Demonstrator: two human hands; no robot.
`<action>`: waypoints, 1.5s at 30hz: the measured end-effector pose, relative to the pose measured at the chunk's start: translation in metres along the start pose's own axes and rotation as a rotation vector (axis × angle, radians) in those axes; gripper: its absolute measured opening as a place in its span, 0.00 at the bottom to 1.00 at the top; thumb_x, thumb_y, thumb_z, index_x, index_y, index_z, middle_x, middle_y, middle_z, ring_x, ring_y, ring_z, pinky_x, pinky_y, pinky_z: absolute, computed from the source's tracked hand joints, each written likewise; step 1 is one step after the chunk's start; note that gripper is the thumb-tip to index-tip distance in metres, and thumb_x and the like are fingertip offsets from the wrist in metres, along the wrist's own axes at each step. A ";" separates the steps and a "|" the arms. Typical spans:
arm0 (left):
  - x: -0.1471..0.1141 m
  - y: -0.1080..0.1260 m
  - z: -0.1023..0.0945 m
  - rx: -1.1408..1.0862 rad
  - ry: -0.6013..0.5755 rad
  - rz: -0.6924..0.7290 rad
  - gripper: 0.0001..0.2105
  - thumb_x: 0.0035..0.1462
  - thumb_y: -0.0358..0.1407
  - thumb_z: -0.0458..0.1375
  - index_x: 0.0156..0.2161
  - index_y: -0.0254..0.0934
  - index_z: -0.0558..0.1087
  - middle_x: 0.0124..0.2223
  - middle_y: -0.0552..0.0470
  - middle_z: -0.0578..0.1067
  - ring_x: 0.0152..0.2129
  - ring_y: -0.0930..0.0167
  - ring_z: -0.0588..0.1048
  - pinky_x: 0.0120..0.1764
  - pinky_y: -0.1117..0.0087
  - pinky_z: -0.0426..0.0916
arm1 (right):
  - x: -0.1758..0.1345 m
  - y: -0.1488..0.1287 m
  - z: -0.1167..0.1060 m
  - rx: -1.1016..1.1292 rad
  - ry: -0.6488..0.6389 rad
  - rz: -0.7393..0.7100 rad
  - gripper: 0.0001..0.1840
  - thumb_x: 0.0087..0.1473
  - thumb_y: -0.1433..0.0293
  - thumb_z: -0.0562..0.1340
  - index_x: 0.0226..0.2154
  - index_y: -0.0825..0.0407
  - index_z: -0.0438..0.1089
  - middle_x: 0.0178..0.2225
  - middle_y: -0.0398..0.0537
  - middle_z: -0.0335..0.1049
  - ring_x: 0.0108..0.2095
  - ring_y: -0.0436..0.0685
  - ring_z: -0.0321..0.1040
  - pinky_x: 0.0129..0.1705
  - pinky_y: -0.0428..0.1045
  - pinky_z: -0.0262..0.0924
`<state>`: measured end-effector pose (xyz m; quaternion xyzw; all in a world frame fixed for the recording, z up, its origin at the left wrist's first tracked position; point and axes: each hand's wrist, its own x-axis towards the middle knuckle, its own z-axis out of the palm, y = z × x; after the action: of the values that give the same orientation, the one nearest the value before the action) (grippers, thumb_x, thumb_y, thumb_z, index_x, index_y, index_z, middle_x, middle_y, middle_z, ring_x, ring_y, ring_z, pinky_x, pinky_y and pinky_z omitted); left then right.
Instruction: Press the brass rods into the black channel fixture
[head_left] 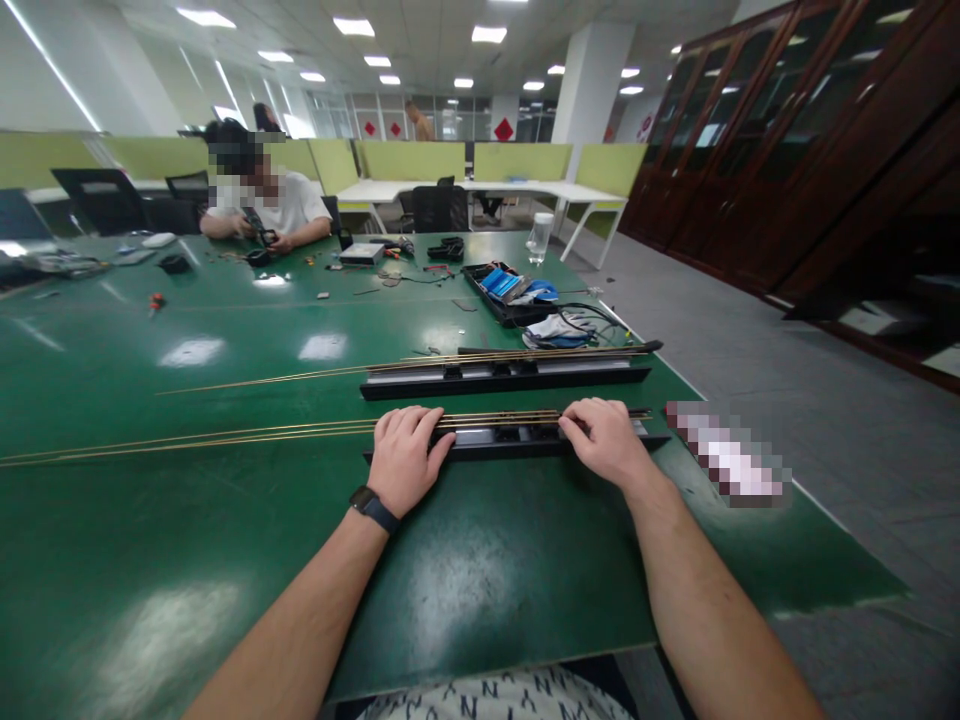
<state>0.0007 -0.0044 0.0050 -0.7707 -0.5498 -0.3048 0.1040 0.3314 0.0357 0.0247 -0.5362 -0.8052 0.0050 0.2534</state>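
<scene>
Because the left grip (409,455) lies palm down across a bundle of thin rods (499,421), it covers a stretch of them and of the near black holder (510,450); I cannot tell whether its fingers clasp anything. The right grip (604,435) is curled, thumb and forefinger pinching at the bundle towards its right end, and it hides what lies directly beneath.

The bundle rests along the near holder on the green table (480,600), its long axis running left to right, nearly parallel to the holder. Its right ends finish just past the right grip; to the left the rods reach far beyond the holder, spread slightly, slant a little towards the wearer and are cut off by the picture's edge.

Behind it, the far black holder (517,382) carries a second set of rods (330,372), pointing much the same way, with the left tips in view.

A pixelated object (724,455) at the table's right edge cannot be made out. Across the table, a co-worker (300,200) holds a dark item (259,228), too small to identify.
</scene>
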 end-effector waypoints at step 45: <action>0.002 0.005 -0.001 0.008 -0.006 -0.014 0.18 0.67 0.45 0.55 0.57 0.40 0.72 0.54 0.42 0.78 0.56 0.57 0.71 0.62 0.49 0.55 | 0.001 -0.004 0.002 0.011 0.016 -0.013 0.14 0.63 0.61 0.57 0.30 0.48 0.71 0.32 0.47 0.76 0.37 0.57 0.69 0.46 0.54 0.50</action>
<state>0.0049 -0.0052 0.0073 -0.7673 -0.5567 -0.3012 0.1034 0.3263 0.0352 0.0242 -0.5296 -0.8065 0.0034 0.2629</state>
